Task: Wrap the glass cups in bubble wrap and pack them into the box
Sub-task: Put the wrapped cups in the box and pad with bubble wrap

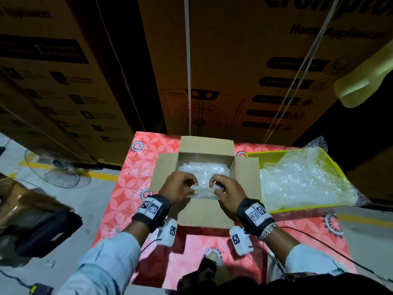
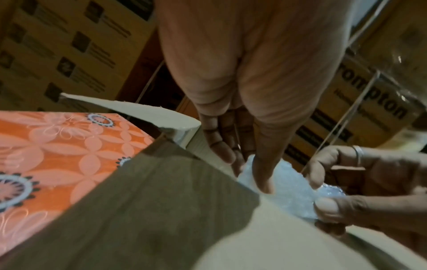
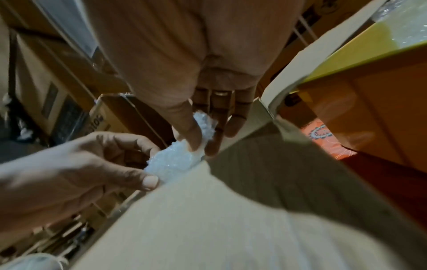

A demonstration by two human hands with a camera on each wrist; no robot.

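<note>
An open cardboard box (image 1: 246, 177) stands on the red flowered table, its flaps spread. Bubble wrap (image 1: 202, 170) fills its inside; whether a cup lies under it is hidden. Over the box's near edge both hands pinch a small bundle of bubble wrap (image 1: 204, 191). My left hand (image 1: 180, 187) grips its left end between thumb and fingers, and the bundle (image 2: 289, 182) shows at the fingertips in the left wrist view. My right hand (image 1: 223, 188) pinches the right end, the bundle (image 3: 175, 160) showing white in the right wrist view. No bare glass cup is visible.
A yellow tray (image 1: 265, 155) with a loose sheet of bubble wrap (image 1: 302, 179) lies right of the box. Tall printed cartons (image 1: 244, 60) stand close behind the table. A floor fan (image 1: 57, 169) and a dark bag (image 1: 42, 228) are at the left.
</note>
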